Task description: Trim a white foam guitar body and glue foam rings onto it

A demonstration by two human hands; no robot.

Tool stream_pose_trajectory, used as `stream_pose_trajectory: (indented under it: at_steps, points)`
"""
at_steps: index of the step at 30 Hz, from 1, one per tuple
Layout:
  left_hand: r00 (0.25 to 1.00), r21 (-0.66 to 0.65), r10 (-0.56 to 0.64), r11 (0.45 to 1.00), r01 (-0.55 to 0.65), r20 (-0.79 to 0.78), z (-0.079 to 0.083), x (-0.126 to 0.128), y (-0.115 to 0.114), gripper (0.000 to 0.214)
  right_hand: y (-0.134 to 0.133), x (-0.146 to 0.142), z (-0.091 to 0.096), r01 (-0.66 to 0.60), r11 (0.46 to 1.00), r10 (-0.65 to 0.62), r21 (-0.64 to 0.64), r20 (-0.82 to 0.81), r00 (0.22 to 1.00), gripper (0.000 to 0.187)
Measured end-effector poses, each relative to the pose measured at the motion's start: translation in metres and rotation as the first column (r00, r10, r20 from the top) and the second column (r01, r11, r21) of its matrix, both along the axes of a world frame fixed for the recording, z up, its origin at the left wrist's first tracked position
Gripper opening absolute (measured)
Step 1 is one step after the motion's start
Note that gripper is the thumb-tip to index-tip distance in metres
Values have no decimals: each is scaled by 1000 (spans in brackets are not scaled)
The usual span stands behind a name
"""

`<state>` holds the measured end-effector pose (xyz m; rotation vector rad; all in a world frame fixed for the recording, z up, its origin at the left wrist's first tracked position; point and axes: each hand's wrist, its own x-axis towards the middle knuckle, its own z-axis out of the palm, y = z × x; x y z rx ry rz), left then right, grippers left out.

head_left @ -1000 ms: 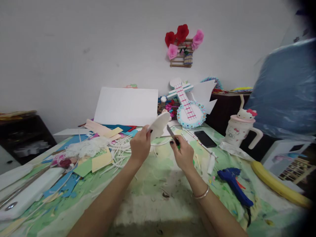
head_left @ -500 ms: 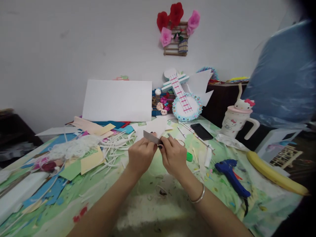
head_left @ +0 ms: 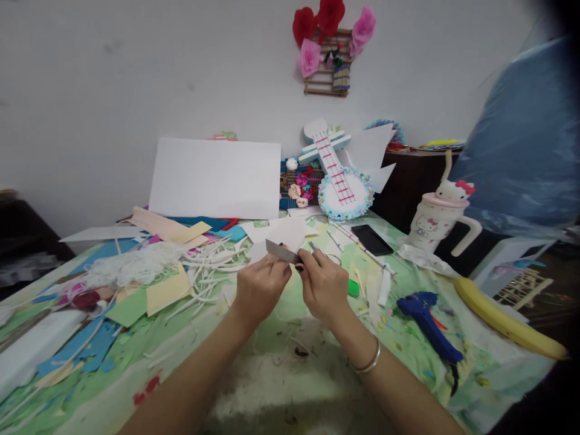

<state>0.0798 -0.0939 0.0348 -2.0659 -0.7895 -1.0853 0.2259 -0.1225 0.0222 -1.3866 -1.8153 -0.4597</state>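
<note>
My left hand (head_left: 261,289) and my right hand (head_left: 322,286) meet at the middle of the table, fingers pinched together. Between them they hold a thin grey metal blade (head_left: 281,251) that sticks out up and to the left. Just behind the blade lies a white foam cut-out (head_left: 285,232) on the table. A small green piece (head_left: 353,287) lies right of my right hand. White foam strips (head_left: 206,266) are scattered to the left of my left hand.
A blue glue gun (head_left: 428,320) lies at the right, a black phone (head_left: 371,239) and a cat-themed mug (head_left: 438,222) behind it, a yellow banana (head_left: 502,321) further right. Coloured paper scraps (head_left: 149,293) cover the left. A white board (head_left: 215,178) and a craft guitar (head_left: 339,181) lean on the wall.
The left hand has put down the white foam cut-out it held up. Both hands came together low over the table and now pinch the blade between them.
</note>
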Motion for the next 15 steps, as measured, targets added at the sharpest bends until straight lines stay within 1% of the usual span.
stream_pose_trajectory:
  at_steps: [3,7,12,15]
  points:
    - [999,-43,-33,998,35,31,0,-1,-1,21,1,0,-1,4,1000,-4,-4,-2,1000,31]
    - [998,-85,-31,996,35,46,-3,-2,0,19,2,2,-1,-11,1000,11,-13,-5,1000,31]
    - [994,-24,-45,999,48,102,-3,-6,1,17,6,8,-1,9,1000,-10,-20,-64,998,30]
    - [994,29,-61,998,58,91,-1,-8,2,16,7,9,-1,5,1000,-6,-11,-73,997,31]
